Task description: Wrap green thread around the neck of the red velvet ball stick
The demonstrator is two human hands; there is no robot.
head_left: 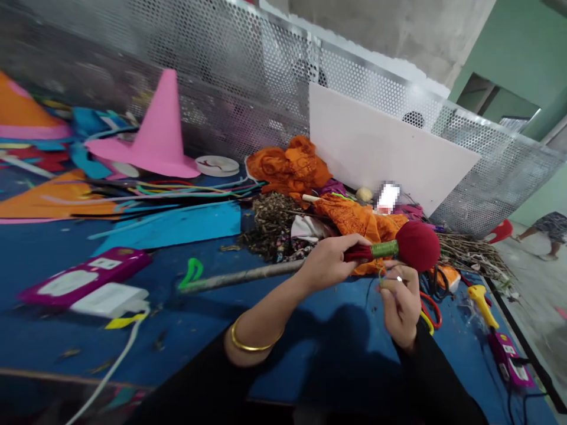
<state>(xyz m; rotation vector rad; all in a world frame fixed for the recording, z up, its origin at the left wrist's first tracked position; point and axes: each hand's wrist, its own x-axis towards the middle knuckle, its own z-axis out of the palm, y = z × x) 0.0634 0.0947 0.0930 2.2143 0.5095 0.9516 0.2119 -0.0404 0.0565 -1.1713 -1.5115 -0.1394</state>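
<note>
gripping the red cloth ball [417, 245] by its gathered tail, the left hand [328, 264] curls its fingers around it; the right hand's [401, 304] fingertips press together below the green wrapping [384, 248], pinching something too small to tell, all above the blue table [212, 321].

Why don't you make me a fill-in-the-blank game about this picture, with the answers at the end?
1. The person's left hand holds a red bundle, which has a shiny band around it coloured ____.
2. The gold bangle is on the person's ____ arm.
3. The table under the hands has a top coloured ____.
4. The big flat board leaning on the metal mesh is coloured ____.

Missing words: green; left; blue; white.
</note>
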